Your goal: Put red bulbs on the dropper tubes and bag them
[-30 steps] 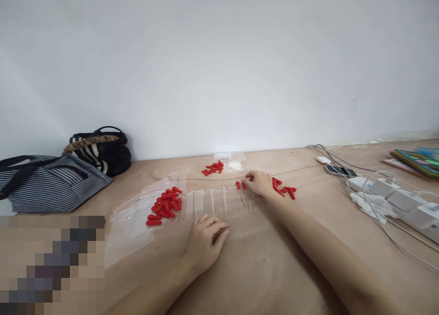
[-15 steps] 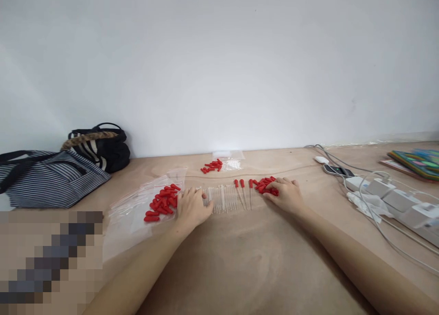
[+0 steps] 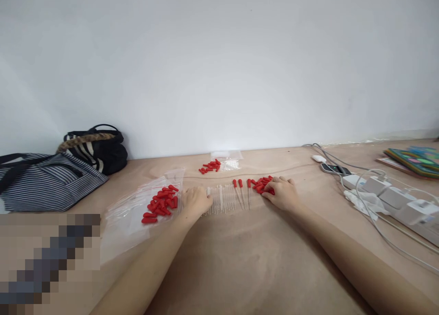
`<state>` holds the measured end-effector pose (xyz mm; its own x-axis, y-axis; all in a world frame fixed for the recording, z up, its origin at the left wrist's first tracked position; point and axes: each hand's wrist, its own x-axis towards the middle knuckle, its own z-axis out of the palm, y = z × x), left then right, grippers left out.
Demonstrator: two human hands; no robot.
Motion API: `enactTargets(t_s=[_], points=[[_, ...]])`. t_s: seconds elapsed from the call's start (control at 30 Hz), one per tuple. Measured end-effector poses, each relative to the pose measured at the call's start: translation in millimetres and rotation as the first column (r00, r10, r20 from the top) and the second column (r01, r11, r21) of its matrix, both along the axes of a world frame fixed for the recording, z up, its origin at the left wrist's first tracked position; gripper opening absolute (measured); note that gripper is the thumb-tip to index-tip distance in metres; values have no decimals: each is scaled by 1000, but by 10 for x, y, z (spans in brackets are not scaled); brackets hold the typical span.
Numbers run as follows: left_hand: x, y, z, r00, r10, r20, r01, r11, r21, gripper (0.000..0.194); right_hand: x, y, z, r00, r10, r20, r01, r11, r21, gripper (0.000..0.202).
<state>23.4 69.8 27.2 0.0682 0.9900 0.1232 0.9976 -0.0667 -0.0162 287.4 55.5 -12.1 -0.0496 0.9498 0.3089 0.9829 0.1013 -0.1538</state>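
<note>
My left hand [image 3: 196, 200] is closed, its fingers curled down at the left end of a row of clear glass dropper tubes [image 3: 221, 200]; whatever its fingertips hold is hidden. Just left of it, a pile of red rubber bulbs [image 3: 163, 203] lies on clear plastic bags. My right hand [image 3: 284, 194] reaches over another pile of red bulbs [image 3: 259, 184], thumb and fingers apart and touching the pile's right edge. Between the hands, 3 droppers [image 3: 249, 194] with red bulbs on their tops lie beside the bare tubes.
Farther back lie more red bulbs [image 3: 210, 166] and a plastic bag [image 3: 230, 162] with clear tubes. Plastic bags [image 3: 137, 205] spread at left, near a striped bag [image 3: 51, 180] and a black bag [image 3: 109, 152]. A power strip [image 3: 394, 198] with chargers and cables lies at right.
My left hand has curled in tighter, thumb drawn toward the fingers; a red bit seen by its thumb is out of sight. My right hand stays at its pile. The view has shifted slightly.
</note>
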Motion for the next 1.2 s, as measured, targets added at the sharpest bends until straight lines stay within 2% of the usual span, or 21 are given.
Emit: enactTargets(t_s=[0.2,0.33,0.4,0.47,0.57,0.67,0.8,1.03,1.2], points=[[-17,-55,120,998,-61,2,61,997,-39,25,32,-127,191,1000,15,-6,-15,999,-52,17],[-71,-315,191,971,-236,35,238,970,-58,24,52,-192,239,989,47,-143,-61,994,-96,14],[-99,-483,148,930,-365,46,367,930,-25,20,4,-227,218,954,81,-290,-118,987,-111,15],[-124,-624,44,865,-501,25,501,865,27,18,-95,-283,179,900,142,-412,-197,976,-96,14],[-153,-740,-147,800,-597,-61,600,798,50,16,-302,-410,127,828,292,-478,-349,937,-32,9],[-174,-760,-265,777,-625,-76,630,773,79,18,-486,-541,100,786,419,-455,-483,875,-28,18],[-190,-753,-283,773,-634,-14,632,770,88,16,-588,-615,66,756,517,-401,-581,813,-47,15],[-158,-777,-244,771,-602,206,609,792,35,3,-589,-587,6,773,512,-374,-561,828,-26,16],[-78,-758,-275,795,-546,265,563,827,15,5,-612,-595,-13,774,502,-385,-549,836,-14,9]])
